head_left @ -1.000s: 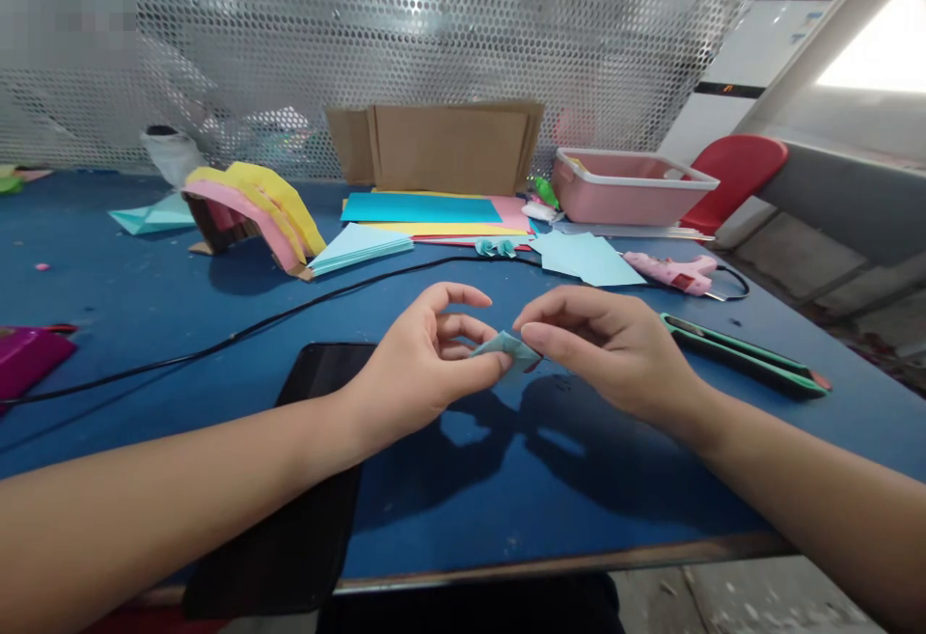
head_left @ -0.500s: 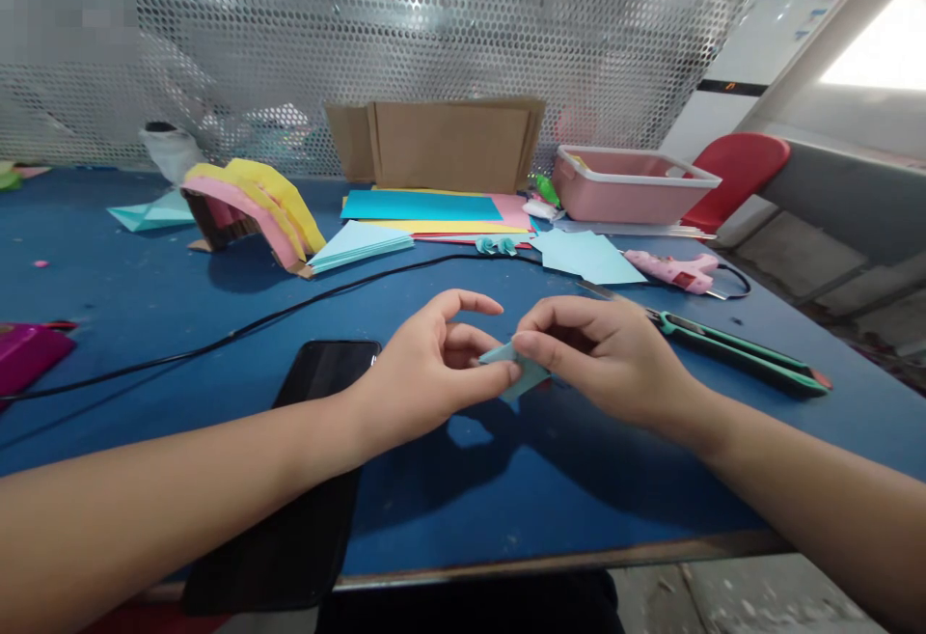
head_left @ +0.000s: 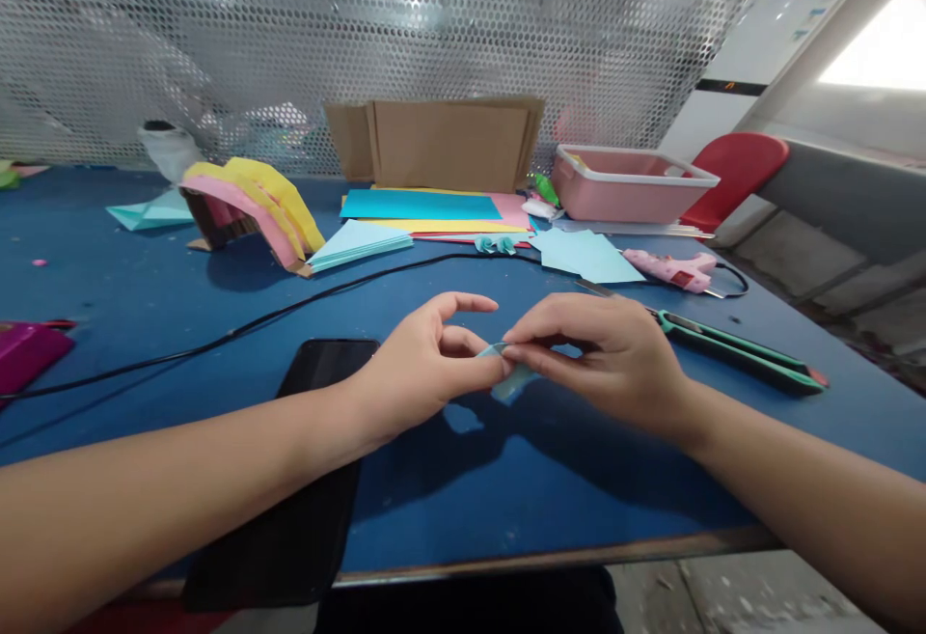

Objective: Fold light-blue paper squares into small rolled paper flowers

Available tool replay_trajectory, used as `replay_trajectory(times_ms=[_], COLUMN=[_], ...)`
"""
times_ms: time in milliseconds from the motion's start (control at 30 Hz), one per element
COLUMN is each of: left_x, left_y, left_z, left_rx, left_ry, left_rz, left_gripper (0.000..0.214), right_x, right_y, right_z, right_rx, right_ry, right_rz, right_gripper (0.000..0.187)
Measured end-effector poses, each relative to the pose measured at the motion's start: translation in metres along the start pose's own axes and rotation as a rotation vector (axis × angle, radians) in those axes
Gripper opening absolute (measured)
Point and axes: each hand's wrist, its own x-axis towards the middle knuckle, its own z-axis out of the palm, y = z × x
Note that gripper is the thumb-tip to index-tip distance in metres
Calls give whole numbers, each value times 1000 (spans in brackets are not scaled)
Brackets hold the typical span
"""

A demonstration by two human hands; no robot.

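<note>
A small piece of light blue paper (head_left: 515,381) is held just above the blue table (head_left: 145,306) near its front edge. My left hand (head_left: 426,364) pinches its left end between thumb and fingers, with the index finger curled above. From the right, the fingers of my right hand (head_left: 600,354) are pressed together on the same piece. Most of the paper is hidden between the fingertips; only a small flap hangs below them.
A black phone (head_left: 318,373) lies under my left forearm, with a black cable (head_left: 217,340) running behind it. Green-handled scissors (head_left: 730,349) and a pink glue gun (head_left: 672,270) lie to the right. Coloured paper sheets (head_left: 426,209), a cardboard piece (head_left: 449,144), a pink bin (head_left: 629,185) and a pink-yellow paper arch (head_left: 253,205) stand behind.
My right hand has turned and its fingers have slid along the paper, flattening it. The paper flap now hangs lower. My left hand has stayed almost still.
</note>
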Motion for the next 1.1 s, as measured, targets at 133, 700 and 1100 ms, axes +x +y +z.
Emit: replay_trajectory(times_ms=[133,700,1100], left_x=[-1,-1,-3], left_y=[1,-1,0], left_z=[1,0,2], left_rx=[-43,-198,51], left_ry=[24,64,87], left_rz=[-10,146,243], left_gripper=[55,47,29], right_x=[0,-2,3], right_y=[9,-6,-11], right_z=[-2,0,1], right_rx=[40,-67,44], right_ry=[-6,-10,82], right_rz=[-126,-57,116], right_gripper=[19,20,12])
